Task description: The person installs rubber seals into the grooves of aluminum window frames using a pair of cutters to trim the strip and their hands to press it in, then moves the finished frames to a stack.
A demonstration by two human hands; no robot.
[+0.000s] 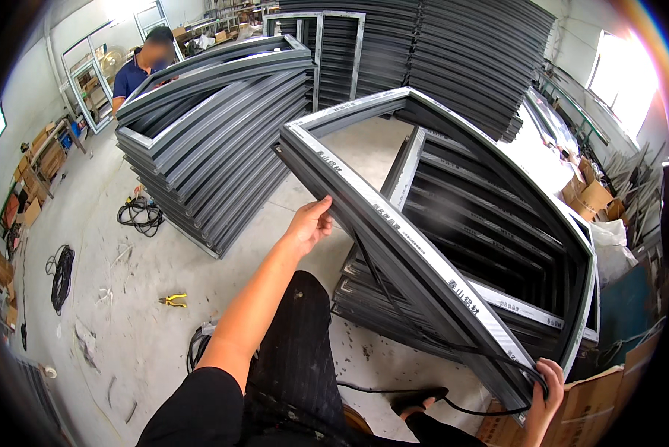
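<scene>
Well, think of the view as a clock with 12 at the top: your frame [420, 249], big, gray and white, fills the side from 12 round to 5. It sits crooked over the near stack [357, 302] at 4, and you can see dark bars through its middle. I can't tell if the two touch. Your left hand [310, 226], just by the clock's middle, has its fingers bent, and a tip touches the frame's long side. I can't tell if they pinch it. Your right hand [547, 387], between 4 and 5, has its fingers clamped on the frame's near corner. A black cord [491, 412] runs to that hand, too. Just past it, at 4, is brown cardboard [595, 410]. A worker [131, 74] is at 10, behind the left stack [215, 179]. At 8, yellow pliers [173, 300] lie on the floor [163, 372]. A black coil [141, 216] is at 9. The tall back stack [483, 59] stands between 1 and 2, and a brown box [591, 195] is at 3.
</scene>
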